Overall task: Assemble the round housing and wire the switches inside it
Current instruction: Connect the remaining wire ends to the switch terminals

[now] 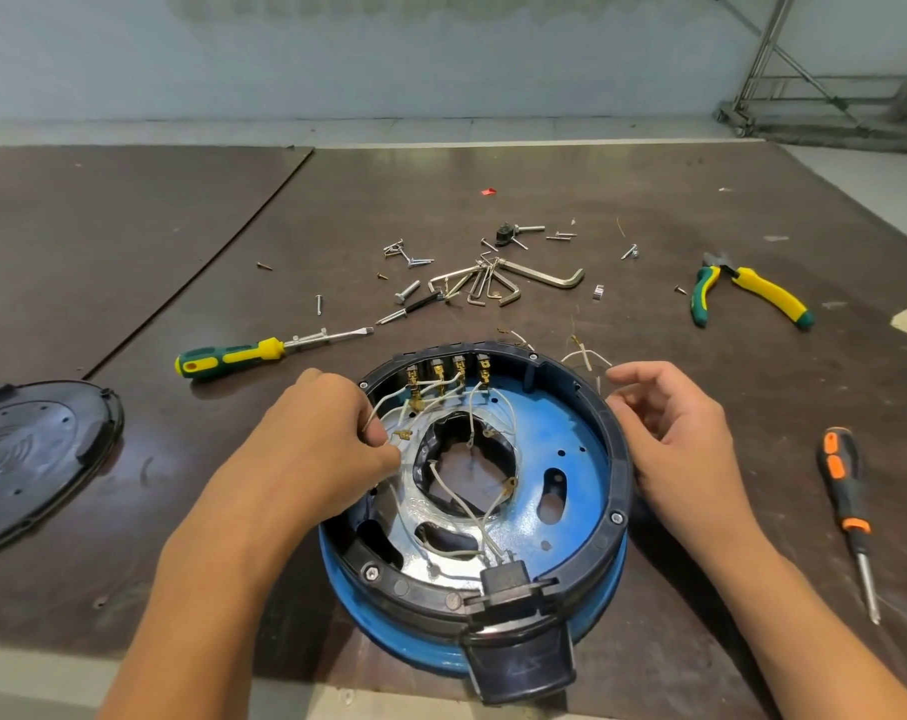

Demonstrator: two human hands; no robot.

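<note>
Brown table (649, 210): round housing (617, 459) (switches (446, 374) at far wall); left hand (332, 439) pinching wire (384, 407) inside; right hand (675, 433) at housing's right rim, fingers loosely curled.

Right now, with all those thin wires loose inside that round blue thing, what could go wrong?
1. The left hand pinches one white wire among many that cross; it could land on the wrong tab of the switches.
2. Pulling might work a brass connector off its wire.
3. Loose wires lie over the round housing's central hole and could get pinched when the black cover goes on.
</note>
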